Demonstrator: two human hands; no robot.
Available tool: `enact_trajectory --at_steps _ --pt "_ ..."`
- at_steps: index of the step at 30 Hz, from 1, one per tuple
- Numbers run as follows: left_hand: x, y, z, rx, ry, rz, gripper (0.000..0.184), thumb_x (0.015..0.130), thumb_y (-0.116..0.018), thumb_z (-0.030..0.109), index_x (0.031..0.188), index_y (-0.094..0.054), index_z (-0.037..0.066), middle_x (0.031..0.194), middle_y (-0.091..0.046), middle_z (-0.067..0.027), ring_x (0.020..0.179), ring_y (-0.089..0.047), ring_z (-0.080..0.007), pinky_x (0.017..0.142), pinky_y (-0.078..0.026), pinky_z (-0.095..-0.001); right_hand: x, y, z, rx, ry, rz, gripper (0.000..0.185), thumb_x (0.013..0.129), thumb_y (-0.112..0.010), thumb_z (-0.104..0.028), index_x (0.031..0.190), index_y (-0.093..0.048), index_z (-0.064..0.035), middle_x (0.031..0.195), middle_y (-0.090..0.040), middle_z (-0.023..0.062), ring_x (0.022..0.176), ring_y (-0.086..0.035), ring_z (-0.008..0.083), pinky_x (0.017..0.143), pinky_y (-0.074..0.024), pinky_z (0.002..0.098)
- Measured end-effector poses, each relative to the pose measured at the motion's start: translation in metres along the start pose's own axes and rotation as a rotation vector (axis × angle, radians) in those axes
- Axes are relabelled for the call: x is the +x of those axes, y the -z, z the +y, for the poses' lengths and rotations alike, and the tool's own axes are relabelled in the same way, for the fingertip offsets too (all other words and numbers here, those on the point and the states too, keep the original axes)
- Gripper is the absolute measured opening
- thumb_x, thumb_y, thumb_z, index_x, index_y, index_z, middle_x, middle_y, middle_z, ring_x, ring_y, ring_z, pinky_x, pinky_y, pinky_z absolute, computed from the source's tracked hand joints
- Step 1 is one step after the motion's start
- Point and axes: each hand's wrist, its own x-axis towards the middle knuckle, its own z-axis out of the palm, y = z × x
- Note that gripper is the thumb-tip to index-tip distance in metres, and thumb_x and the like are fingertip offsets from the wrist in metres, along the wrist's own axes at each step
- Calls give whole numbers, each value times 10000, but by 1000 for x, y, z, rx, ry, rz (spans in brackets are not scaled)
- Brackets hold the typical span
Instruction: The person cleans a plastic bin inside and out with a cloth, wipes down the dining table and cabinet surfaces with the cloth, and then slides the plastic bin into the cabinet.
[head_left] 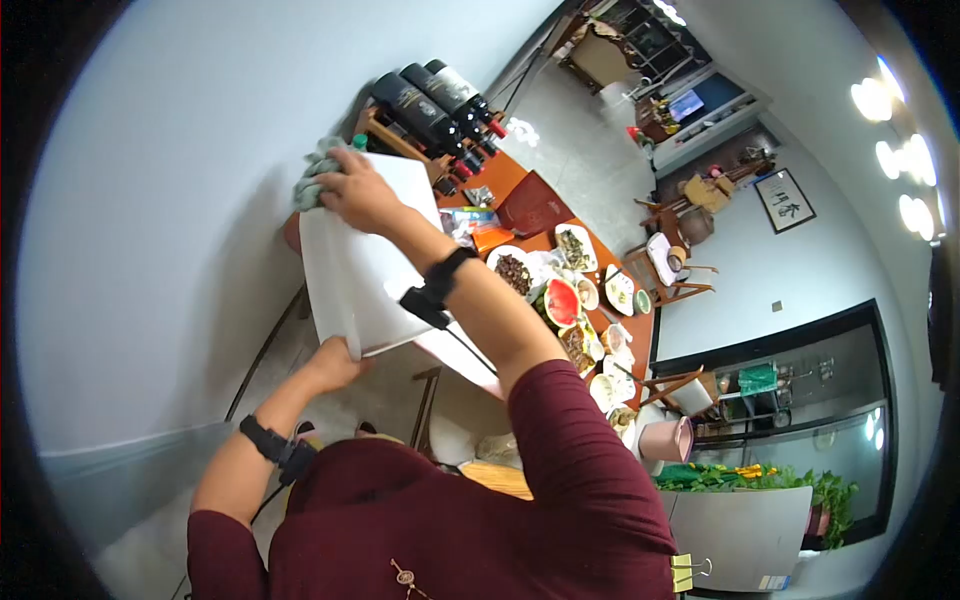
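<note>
A large white panel with a raised edge (350, 280) is tilted over the near end of the table. My left hand (338, 366) is closed round its lower corner. At its upper end my right hand (362, 196) presses a grey-green cloth (312, 182) against the edge, fingers bent over the cloth. Part of the cloth is hidden under that hand. Both wrists wear black bands.
Dark wine bottles (420, 108) lie on a wooden rack beside the panel. The table (510, 175) holds a dark red folder, several dishes of food and a cut watermelon (562, 302). A pink bin (666, 438) and chairs stand around.
</note>
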Motion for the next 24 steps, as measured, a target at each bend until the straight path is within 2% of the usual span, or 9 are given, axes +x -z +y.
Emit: enact_trajectory --at_steps 3,4,6,8,13,16,17,18,24 --pt "-1 5 -6 9 -3 -48 362 802 -707 193 1084 -626 -20 953 -676 -200 864 -633 -268 801 -485 -386 23 -9 2 -35 -4 -85 335 847 -595 -326 1122 -676 -153 1361 -454 176 1244 -419 395 1043 -381 451" --pt "-5 9 8 -49 -9 -3 306 811 -683 201 1023 -648 -17 917 -682 -215 847 -658 -276 779 -493 -384 27 -12 8 20 9 -84 324 847 -594 -329 1098 -685 -144 1339 -477 172 1243 -419 392 1049 -373 448" --pt "-7 10 22 -31 -29 20 319 816 -691 220 1026 -648 -17 909 -682 -211 838 -656 -276 774 -492 -382 28 -18 16 73 16 -94 316 848 -592 -332 1074 -694 -135 1316 -500 169 1243 -419 389 1056 -364 445" --pt "-4 6 24 -15 -48 35 332 821 -698 239 1028 -649 -16 900 -683 -208 829 -653 -275 769 -491 -380 22 -20 21 135 124 -41 279 843 -596 -318 1004 -705 -117 1216 -564 158 1232 -425 389 1064 -345 446" --pt "2 9 27 -84 104 -11 341 845 -689 268 1041 -654 -9 874 -690 -182 810 -652 -273 757 -492 -376 -23 -12 -3 58 309 -30 221 822 -614 -319 866 -692 -117 1018 -584 139 1189 -461 358 1071 -313 482" --pt "6 6 14 -161 -12 -11 338 844 -686 270 1036 -657 -7 880 -691 -178 812 -655 -280 746 -494 -376 -61 -5 -33 22 298 -103 250 829 -612 -353 840 -682 -114 1037 -571 127 1200 -462 322 1093 -270 522" --pt "4 7 16 -161 -15 -13 338 844 -686 270 1036 -657 -7 880 -691 -178 812 -655 -280 746 -494 -376 -72 -4 -39 44 315 -113 260 833 -609 -362 835 -679 -112 1046 -568 123 1207 -459 312 1100 -253 534" --pt "-2 11 29 -141 12 -14 339 841 -688 267 1039 -656 -6 881 -690 -179 805 -652 -278 741 -493 -371 -80 3 -46 48 318 -199 268 866 -599 -376 923 -664 -122 1092 -548 120 1257 -425 309 1119 -222 533" --pt "1 10 23 -113 10 -25 330 832 -681 230 1077 -650 12 915 -691 -166 827 -649 -267 764 -490 -361 -69 5 -29 29 352 -232 278 888 -568 -404 944 -656 -146 1133 -553 83 1293 -399 297 1122 -183 567"
